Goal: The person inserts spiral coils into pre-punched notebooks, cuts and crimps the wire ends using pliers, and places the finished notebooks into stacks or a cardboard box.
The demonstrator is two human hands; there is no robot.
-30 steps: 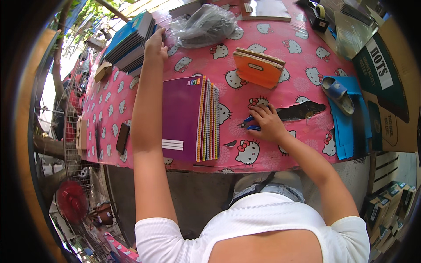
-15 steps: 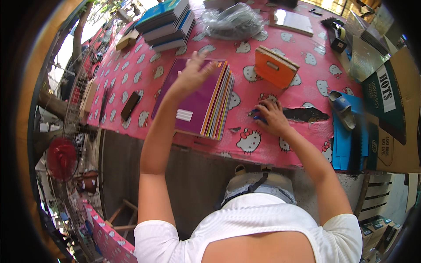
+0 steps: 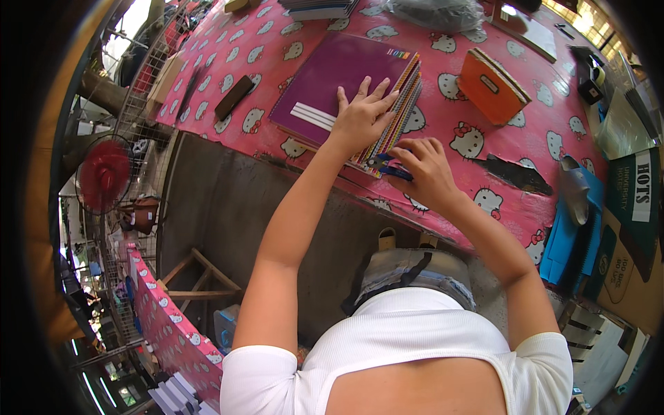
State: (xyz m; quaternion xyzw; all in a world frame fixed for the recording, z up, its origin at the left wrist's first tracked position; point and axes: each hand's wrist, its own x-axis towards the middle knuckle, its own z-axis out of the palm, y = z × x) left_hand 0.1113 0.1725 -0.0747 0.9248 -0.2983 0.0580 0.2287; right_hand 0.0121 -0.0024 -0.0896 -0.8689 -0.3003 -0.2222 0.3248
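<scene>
A stack of spiral notebooks with a purple top cover (image 3: 332, 69) lies on the pink table, its coloured layers showing along the right side. My left hand (image 3: 363, 114) rests flat on the cover near its right edge, fingers spread. Closed round a small pair of blue-handled pliers (image 3: 397, 170) is my right hand (image 3: 427, 169). The pliers' head is at the near right corner of the stack, by the notebooks' edges. Whether it touches them I cannot tell.
An orange notebook-like block (image 3: 490, 88) stands right of the stack. A dark oblong object (image 3: 234, 97) lies to the left. Farther right are a tear (image 3: 515, 174) in the table cover, a slipper (image 3: 573, 190) on blue sheets, and a cardboard box (image 3: 622, 270).
My left hand has come down nearer and flat onto the purple cover. My right hand has brought the pliers to the stack's near right corner. The whole view has shifted and turned.
</scene>
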